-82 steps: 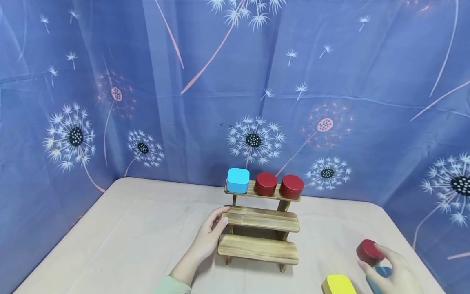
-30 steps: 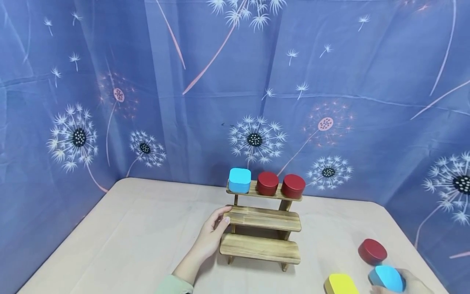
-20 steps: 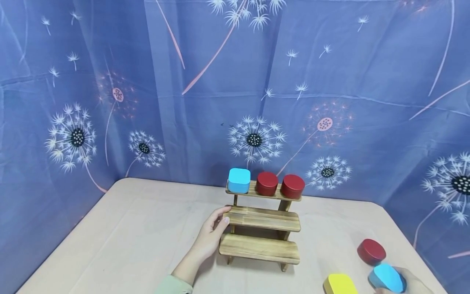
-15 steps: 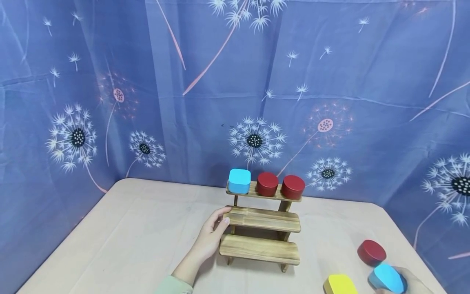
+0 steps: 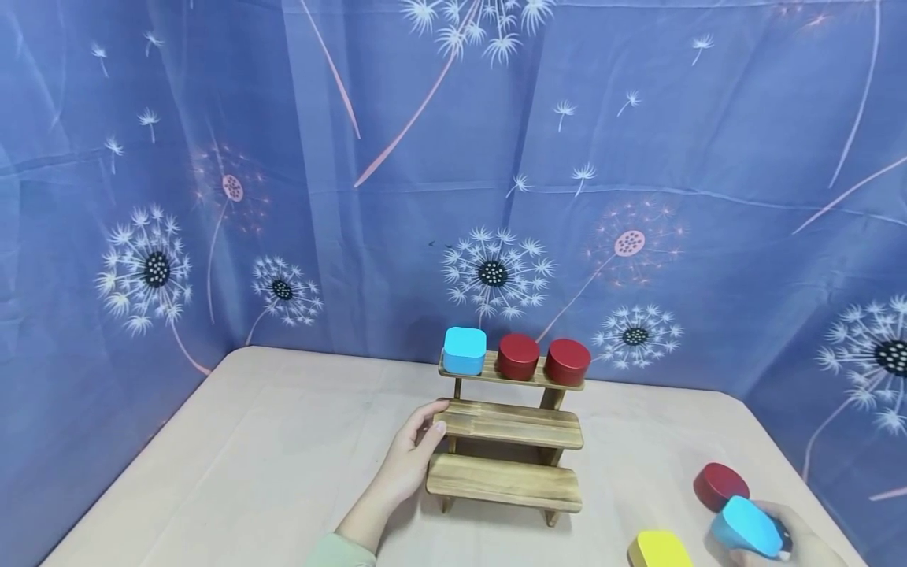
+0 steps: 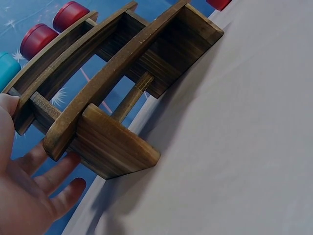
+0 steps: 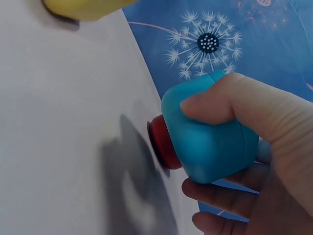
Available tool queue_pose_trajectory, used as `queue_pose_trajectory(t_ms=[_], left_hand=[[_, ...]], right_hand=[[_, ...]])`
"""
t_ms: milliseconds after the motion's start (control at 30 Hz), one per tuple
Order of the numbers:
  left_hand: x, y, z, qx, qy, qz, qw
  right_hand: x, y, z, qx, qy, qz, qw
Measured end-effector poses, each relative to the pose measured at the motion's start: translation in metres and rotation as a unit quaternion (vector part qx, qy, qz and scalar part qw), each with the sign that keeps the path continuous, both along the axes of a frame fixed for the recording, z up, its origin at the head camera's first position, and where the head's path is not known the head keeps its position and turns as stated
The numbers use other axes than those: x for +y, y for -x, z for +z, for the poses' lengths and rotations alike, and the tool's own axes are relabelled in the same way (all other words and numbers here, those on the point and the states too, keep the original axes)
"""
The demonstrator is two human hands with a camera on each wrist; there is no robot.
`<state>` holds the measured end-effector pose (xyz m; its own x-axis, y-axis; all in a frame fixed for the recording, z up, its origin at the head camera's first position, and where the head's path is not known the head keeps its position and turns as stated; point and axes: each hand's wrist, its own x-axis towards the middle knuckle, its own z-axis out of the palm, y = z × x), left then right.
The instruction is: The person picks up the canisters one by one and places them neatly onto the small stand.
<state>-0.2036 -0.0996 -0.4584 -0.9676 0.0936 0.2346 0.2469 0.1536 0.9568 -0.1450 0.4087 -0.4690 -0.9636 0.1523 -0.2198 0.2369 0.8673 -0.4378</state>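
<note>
A three-tier wooden display stand (image 5: 506, 424) stands on the table, its top shelf bearing a light-blue rounded-square tin (image 5: 464, 352) and two round red tins (image 5: 518, 357). At the left end of the middle shelf, my left hand (image 5: 406, 465) grips the wood with thumb in front and fingers behind. Over on the right, my right hand (image 5: 804, 539) holds another light-blue tin (image 7: 210, 142) between thumb and fingers, tilted, its shadow falling on the table beside it in the right wrist view. A round red tin (image 5: 720, 487) lies just behind it.
A yellow tin (image 5: 660, 549) lies near the front edge of the head view, left of my right hand. Blue dandelion-print cloth (image 5: 397, 260) hangs behind and along both sides of the pale table (image 5: 269, 457).
My right hand has left the round red tin and taken the light-blue tin, which has just risen and tilted slightly. The left hand keeps its grip on the stand.
</note>
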Motion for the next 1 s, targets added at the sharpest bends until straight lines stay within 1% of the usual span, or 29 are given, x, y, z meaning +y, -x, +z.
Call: queue_pose_trajectory(t_ms=[67,100,167,333,433,500,567,667,733,767,800,867,900,1000], left_hand=[[0.001,0.0,-0.001,0.001,0.001,0.0,1.0],[0.001,0.001,-0.001,0.001,0.001,-0.001,1.0],[0.002,0.001,-0.001,0.0,0.0,-0.003,1.0],[0.002,0.001,-0.002,-0.002,0.001,-0.007,1.0],[0.002,0.0,-0.002,-0.004,0.0,-0.006,1.0],[0.002,0.0,-0.002,-0.005,0.0,-0.006,1.0],[0.002,0.0,-0.002,-0.005,-0.001,-0.005,1.0],[0.002,0.0,-0.003,-0.005,-0.001,-0.004,1.0],[0.001,0.0,-0.003,-0.004,-0.001,-0.003,1.0],[0.001,0.0,-0.003,-0.003,-0.002,-0.003,1.0],[0.001,0.0,-0.002,-0.003,-0.003,-0.003,1.0],[0.0,0.001,-0.002,-0.001,-0.003,-0.002,1.0],[0.0,0.001,-0.002,-0.001,-0.003,-0.002,1.0],[0.0,0.001,-0.002,0.001,-0.002,-0.002,1.0]], right_hand=[[-0.002,0.0,0.003,0.011,0.003,0.005,0.9999],[-0.003,0.0,0.004,0.006,0.007,0.007,0.9999],[-0.005,-0.001,0.007,0.017,0.011,0.015,0.9997],[-0.01,-0.003,0.015,0.055,0.033,0.041,0.9971],[-0.014,-0.005,0.02,0.064,0.048,0.047,0.9957],[-0.017,-0.005,0.022,0.061,0.06,0.047,0.9952],[-0.018,-0.006,0.021,0.066,0.066,0.044,0.9947],[-0.02,-0.008,0.02,0.11,0.069,0.055,0.99],[-0.022,-0.009,0.018,0.162,0.065,0.07,0.9821],[-0.024,-0.009,0.017,0.189,0.064,0.08,0.9766],[-0.025,-0.009,0.017,0.205,0.064,0.087,0.9728],[-0.027,-0.009,0.018,0.226,0.064,0.097,0.9673],[-0.028,-0.008,0.019,0.227,0.064,0.099,0.9666],[-0.031,-0.008,0.023,0.213,0.074,0.102,0.9688]])
